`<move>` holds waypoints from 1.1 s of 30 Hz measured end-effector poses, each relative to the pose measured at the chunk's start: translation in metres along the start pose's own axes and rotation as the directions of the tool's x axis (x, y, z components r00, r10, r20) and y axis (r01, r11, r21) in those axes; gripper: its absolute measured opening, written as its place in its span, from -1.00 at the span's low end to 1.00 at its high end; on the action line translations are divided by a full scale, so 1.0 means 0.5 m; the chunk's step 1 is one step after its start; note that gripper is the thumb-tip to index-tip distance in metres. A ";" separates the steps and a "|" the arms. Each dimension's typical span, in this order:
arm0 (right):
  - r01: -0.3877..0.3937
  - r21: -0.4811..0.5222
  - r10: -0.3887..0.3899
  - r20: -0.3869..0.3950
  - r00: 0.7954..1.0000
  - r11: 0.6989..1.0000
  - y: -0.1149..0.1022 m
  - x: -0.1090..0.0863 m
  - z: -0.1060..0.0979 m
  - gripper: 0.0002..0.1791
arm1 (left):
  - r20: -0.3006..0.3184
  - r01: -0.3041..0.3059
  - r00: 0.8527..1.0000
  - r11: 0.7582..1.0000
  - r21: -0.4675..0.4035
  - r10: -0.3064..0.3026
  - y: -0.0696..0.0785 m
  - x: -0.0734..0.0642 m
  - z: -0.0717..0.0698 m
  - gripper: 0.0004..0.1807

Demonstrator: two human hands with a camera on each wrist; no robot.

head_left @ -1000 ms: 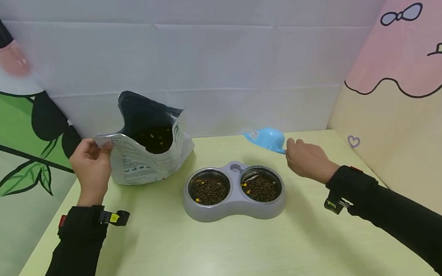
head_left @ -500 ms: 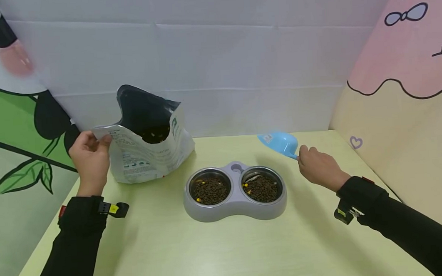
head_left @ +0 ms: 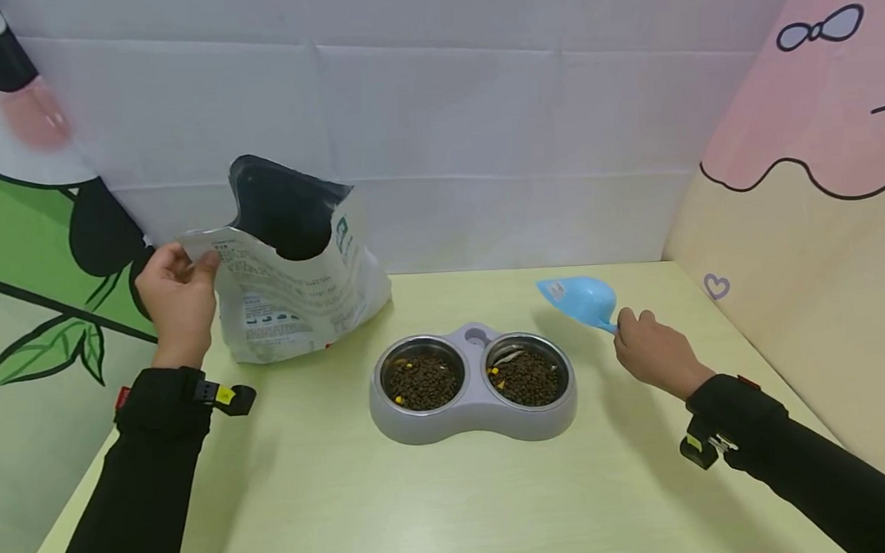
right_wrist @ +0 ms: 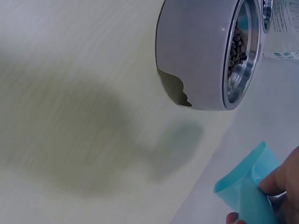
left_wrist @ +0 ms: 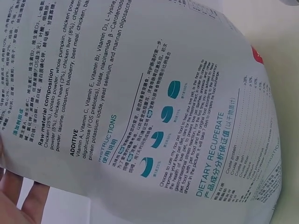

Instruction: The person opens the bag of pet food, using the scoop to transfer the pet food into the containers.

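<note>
My left hand (head_left: 178,299) pinches the top left edge of a white pet food bag (head_left: 286,301), whose dark mouth gapes open. Printed text and teal diagrams cover the bag's side (left_wrist: 159,116) in the left wrist view, and a few fingers show at its lower left corner. On the right, my right hand (head_left: 658,350) grips the handle of a light blue scoop (head_left: 580,299), held above the table to the right of the bowls. Between the hands stands a grey double pet bowl (head_left: 473,421); brown kibble (head_left: 421,384) with yellow bits lies in both steel dishes.
The pale yellow-green table (head_left: 425,511) meets a white wall covering (head_left: 435,126) close behind the bag. A cream and pink panel (head_left: 810,274) rises along the right edge. At the left is a green printed panel (head_left: 20,240).
My left hand has raised the bag's edge, tipping its mouth backward so the kibble inside no longer shows. My right hand has moved the scoop to the right, away from the bowls.
</note>
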State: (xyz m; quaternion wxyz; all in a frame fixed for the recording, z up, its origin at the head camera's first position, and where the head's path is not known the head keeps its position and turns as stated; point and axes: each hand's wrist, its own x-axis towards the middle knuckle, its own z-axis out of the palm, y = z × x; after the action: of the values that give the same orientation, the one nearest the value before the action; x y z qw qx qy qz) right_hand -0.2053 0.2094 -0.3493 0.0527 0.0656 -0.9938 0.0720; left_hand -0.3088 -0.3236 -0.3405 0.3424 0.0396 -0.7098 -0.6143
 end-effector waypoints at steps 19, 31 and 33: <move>-0.067 0.014 0.067 -0.036 0.997 0.998 0.050 -0.012 0.072 -0.85 | -0.004 0.080 0.997 0.991 -0.108 -0.081 0.002 0.030 0.008 -0.79; -0.104 -0.014 0.102 -0.074 0.992 0.995 0.075 -0.044 0.128 -0.87 | 0.002 0.135 0.991 0.974 -0.184 -0.137 -0.009 0.037 0.012 -0.82; -0.102 -0.018 0.100 -0.073 0.992 0.995 0.079 -0.048 0.137 -0.88 | 0.000 0.135 0.991 0.975 -0.178 -0.137 -0.008 0.036 0.012 -0.81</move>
State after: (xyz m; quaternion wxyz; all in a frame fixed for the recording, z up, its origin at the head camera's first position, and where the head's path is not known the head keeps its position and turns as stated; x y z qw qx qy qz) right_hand -0.1937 0.2410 -0.4247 0.0855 0.0119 -0.9941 0.0660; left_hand -0.3273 -0.3281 -0.3362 0.3060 0.0611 -0.6458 -0.6968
